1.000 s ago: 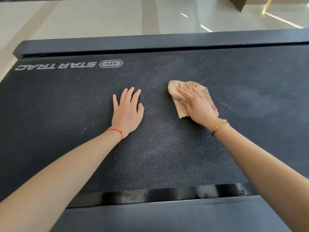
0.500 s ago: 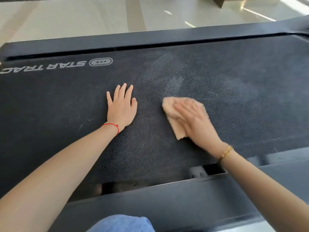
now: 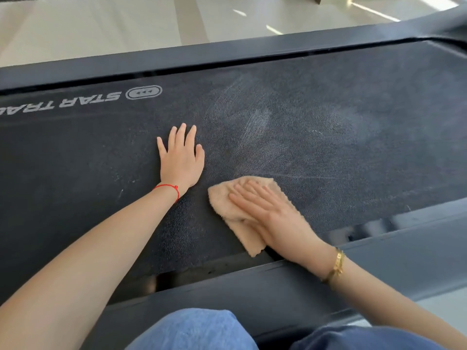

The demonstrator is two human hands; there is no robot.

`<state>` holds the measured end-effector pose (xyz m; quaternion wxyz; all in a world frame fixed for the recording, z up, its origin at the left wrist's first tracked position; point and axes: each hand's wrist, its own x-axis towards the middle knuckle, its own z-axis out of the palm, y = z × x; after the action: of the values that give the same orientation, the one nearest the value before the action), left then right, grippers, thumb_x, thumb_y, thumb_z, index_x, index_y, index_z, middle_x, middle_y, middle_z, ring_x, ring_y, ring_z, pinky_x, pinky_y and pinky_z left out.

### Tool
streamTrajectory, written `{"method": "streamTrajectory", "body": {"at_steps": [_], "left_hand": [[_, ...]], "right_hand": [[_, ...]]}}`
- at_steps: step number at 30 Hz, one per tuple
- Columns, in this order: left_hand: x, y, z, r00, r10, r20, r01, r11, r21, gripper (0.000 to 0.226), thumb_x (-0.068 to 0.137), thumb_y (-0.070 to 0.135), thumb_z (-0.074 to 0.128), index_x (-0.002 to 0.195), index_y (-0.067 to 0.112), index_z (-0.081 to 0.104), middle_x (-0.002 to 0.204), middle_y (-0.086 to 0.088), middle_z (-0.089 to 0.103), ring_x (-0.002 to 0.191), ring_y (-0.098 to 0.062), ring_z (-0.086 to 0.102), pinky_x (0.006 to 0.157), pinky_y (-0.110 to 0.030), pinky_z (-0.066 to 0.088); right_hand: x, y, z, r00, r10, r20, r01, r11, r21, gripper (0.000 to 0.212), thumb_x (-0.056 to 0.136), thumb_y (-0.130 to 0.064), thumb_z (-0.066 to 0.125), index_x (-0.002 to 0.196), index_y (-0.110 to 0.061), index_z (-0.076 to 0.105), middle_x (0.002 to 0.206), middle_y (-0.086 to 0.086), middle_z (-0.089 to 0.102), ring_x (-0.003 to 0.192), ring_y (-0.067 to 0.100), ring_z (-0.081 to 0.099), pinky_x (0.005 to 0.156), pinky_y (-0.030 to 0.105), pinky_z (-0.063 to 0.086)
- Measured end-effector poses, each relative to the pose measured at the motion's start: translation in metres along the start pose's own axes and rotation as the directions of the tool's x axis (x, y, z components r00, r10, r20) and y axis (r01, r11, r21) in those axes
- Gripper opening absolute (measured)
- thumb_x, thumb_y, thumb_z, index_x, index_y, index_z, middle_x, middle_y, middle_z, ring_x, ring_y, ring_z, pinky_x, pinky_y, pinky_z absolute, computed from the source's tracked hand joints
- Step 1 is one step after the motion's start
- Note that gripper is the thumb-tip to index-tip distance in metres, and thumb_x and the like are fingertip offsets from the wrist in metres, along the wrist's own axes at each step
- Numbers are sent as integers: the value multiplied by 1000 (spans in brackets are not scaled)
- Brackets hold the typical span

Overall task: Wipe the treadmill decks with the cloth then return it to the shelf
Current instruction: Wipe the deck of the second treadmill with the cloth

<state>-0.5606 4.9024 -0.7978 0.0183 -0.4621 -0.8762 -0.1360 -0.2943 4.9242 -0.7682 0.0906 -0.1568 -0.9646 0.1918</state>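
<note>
Peach-coloured terry makes up the cloth (image 3: 228,207), which lies crumpled on the treadmill belt (image 3: 341,147) close to the belt's near edge, one tail of it reaching almost to the dark gap by the near side rail (image 3: 252,291). The right hand (image 3: 267,210) lies flat on top of the cloth, fingers straight and slightly spread, pressing it down onto the belt rather than gripping it; a gold bracelet (image 3: 336,267) sits on that wrist. Just beside the cloth, toward the middle of the belt, the left hand (image 3: 182,157) rests palm down on the bare belt with fingers extended and close together, holding nothing; a red string (image 3: 168,189) circles its wrist. The two hands are near each other but apart.

Pale streaks and smears mark the dark textured belt beyond the hands, and a thin light line runs off from the cloth toward the right. White lettering (image 3: 83,102), seen upside down, reads STAR TRA with an oval logo, near the belt's far left edge. The far side rail (image 3: 227,50) borders the belt. Blue denim knees (image 3: 192,329) show at the bottom. Past the treadmill lies a pale glossy floor (image 3: 101,26) with bright reflections.
</note>
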Motion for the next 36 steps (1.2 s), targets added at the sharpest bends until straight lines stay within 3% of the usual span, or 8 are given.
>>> {"method": "streamTrajectory", "body": {"at_steps": [4,7,10,18,23,30,33,36], "left_hand": [[-1,2,-2,1000,-8,18,8,1000,-1,54,104,34,29,156,20,23,163,-5,19,151,-24,11,121,-57,6],[-4,5,-4,1000,-16,22,16,1000,-9,54,104,32,29,156,19,23,164,-6,18,152,-26,10,121,-57,5],[-8,13,-6,998,-46,45,47,998,-37,54,104,29,32,155,16,24,163,-9,17,152,-28,9,120,-60,3],[-7,68,-11,997,10,79,-4,996,-85,54,103,25,32,155,13,23,163,-9,17,152,-27,5,118,-63,0],[9,108,0,997,33,69,-25,994,-106,55,103,26,30,155,12,19,164,-10,14,152,-28,4,118,-64,0],[26,142,19,996,-40,74,44,998,-52,58,103,32,28,157,11,15,164,-12,10,152,-31,1,117,-66,-1],[27,149,26,988,-127,83,130,991,-27,59,104,33,26,157,10,15,165,-12,10,152,-31,2,118,-64,0],[26,151,31,988,-142,54,141,990,30,59,104,34,25,157,11,13,165,-11,10,152,-29,3,119,-62,1]], "right_hand": [[-13,50,-23,945,293,-148,-306,949,-75,49,101,-26,48,148,-21,38,157,1,31,149,21,18,123,40,8],[-19,65,-31,850,463,-250,-484,875,-24,48,102,-23,46,148,-18,38,158,2,28,150,23,14,122,30,-1],[-16,49,-24,904,377,-200,-387,922,-14,45,101,-18,48,146,-13,42,156,6,33,149,29,18,123,41,8],[-32,22,-26,996,85,22,-84,994,-65,49,103,-28,40,149,-14,34,158,0,28,150,22,13,123,37,7],[-34,79,-45,965,249,-81,-255,964,-74,50,101,-31,39,149,-17,36,157,-1,29,149,21,17,123,38,8],[6,206,-82,815,510,-273,-545,835,-67,46,105,-29,37,149,-14,37,159,6,28,149,27,16,123,40,6],[37,216,-80,836,460,-297,-509,854,-110,45,105,-28,35,147,-11,39,157,10,31,148,32,18,122,39,6],[51,204,-75,936,272,-224,-306,943,-134,44,104,-24,39,145,-9,41,153,11,37,146,30,23,120,36,4]]}}
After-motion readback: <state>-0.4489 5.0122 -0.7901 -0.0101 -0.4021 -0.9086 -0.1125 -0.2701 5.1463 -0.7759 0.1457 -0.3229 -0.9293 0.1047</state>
